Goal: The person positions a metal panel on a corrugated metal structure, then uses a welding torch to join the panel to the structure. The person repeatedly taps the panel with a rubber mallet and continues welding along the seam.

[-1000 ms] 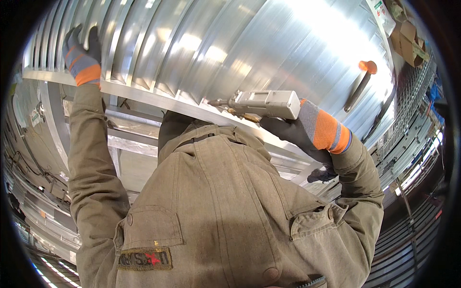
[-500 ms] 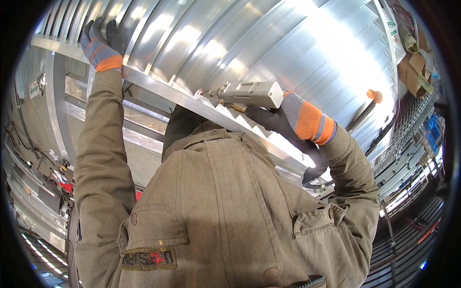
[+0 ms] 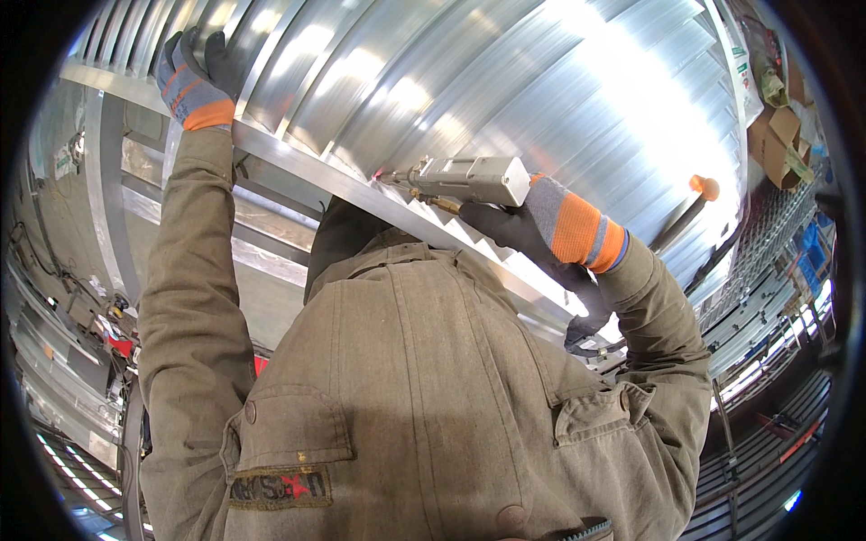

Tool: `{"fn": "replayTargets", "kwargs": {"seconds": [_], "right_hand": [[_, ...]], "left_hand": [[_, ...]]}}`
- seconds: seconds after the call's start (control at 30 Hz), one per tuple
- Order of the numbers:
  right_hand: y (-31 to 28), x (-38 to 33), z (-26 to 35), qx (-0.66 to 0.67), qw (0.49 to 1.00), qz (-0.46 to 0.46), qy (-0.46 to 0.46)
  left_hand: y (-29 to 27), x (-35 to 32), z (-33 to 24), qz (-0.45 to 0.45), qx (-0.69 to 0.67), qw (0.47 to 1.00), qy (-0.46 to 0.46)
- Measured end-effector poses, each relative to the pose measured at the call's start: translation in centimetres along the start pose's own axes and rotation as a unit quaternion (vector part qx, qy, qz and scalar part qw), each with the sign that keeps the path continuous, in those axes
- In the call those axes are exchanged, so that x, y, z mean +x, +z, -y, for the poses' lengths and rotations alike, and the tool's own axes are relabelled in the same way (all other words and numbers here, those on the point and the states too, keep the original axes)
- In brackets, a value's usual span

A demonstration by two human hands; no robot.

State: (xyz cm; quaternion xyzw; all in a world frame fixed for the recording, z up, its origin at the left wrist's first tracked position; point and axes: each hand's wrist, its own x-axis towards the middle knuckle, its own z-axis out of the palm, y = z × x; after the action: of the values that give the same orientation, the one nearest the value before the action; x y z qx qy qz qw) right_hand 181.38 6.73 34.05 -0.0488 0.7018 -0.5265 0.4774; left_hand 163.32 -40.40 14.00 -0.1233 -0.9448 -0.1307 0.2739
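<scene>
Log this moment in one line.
left grey-orange gloved hand: at ribbed silver metal panel | right gloved hand: gripping boxy grey metal tool | tip by red spot

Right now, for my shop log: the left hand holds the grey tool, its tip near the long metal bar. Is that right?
Not quite: the right hand holds the grey tool, as the head view shows. Its tip is indeed near the long metal bar.

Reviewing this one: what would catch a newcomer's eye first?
Probably the glaring silver slats across the top. Near the centre, the gloved right hand holds a boxy grey tool, a reddish spot at its tip. Farther right lies an orange-headed hammer.
</scene>
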Motion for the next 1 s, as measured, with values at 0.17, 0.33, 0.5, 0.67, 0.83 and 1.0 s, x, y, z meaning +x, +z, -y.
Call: {"fn": "replayTargets", "kwargs": {"seconds": [0.17, 0.33, 0.5, 0.67, 0.83, 1.0], "right_hand": [[-0.4, -0.1, 0.2, -0.022, 0.998, 0.024, 0.047], [-0.2, 0.1, -0.3, -0.006, 1.0, 0.011, 0.016], [0.6, 0.9, -1.1, 0.011, 0.998, -0.011, -0.065], [0.6, 1.0, -0.7, 0.028, 1.0, 0.007, 0.007], [0.6, 0.8, -0.1, 0.036, 0.999, -0.004, -0.03], [0.8, 0.8, -0.3, 0.034, 0.999, -0.01, -0.031]], "left_hand": [[-0.2, 0.0, -0.1, 0.008, 0.005, 1.0, -0.01], [-0.6, 0.2, -0.6, 0.016, -0.001, 1.0, -0.015], [-1.2, 0.5, -1.3, 0.018, 0.0, 1.0, -0.015], [-1.0, 0.6, -1.0, 0.005, -0.02, 1.0, -0.015], [-0.5, 0.2, -0.4, 0.004, -0.002, 1.0, -0.026], [-0.3, 0.0, -0.2, 0.015, -0.005, 0.999, -0.037]]}}
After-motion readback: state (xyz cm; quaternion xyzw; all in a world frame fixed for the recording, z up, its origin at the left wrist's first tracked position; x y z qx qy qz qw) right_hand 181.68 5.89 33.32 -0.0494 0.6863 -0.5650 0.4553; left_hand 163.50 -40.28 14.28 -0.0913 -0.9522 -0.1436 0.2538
